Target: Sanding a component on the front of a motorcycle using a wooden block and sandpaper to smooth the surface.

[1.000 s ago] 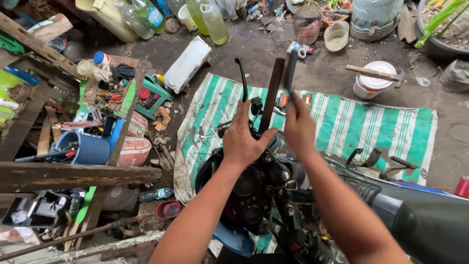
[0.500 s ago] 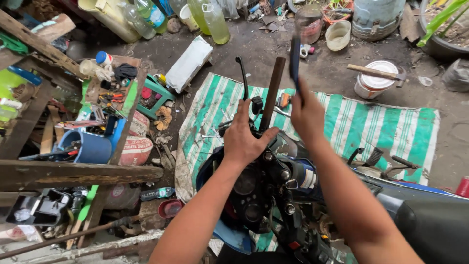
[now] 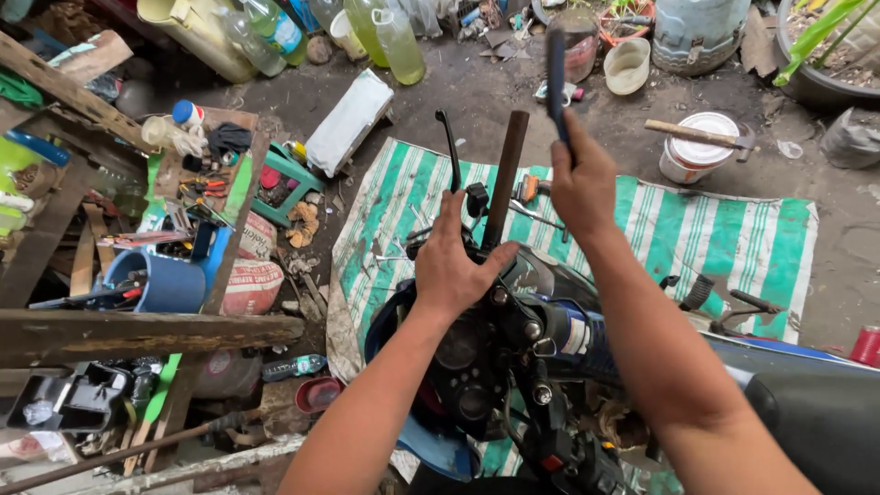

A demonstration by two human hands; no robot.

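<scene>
Bracing the front end, your left hand point(image 3: 458, 261) sits spread over the top of the motorcycle's steering head point(image 3: 513, 316), palm down and fingers wrapped round the base of the rusty brown rod point(image 3: 504, 179) that stands upright out of it. That grip looks meant to hold the rod steady and straight rather than lift it.

Your right hand point(image 3: 587, 179) is up high, fist closed tight on the handle of a dark blue tool point(image 3: 555, 69), its upper end pointing away from you above the rod's top. Held raised like that, it reads as a striking tool poised over the rod; its head I can't make out.

Beside the rod, a black lever point(image 3: 451, 151) sticks up from the handlebar, just left of it.

Under the bike, the green-striped mat point(image 3: 733, 243) catches loose parts: small tools near its middle, black grips by its right edge. Beyond the mat's far right corner, a hammer point(image 3: 701, 136) lies across a white tub point(image 3: 692, 165), within easy reach. Off the mat's left edge, a blue bucket point(image 3: 160, 280) sits among wooden planks and clutter.
</scene>
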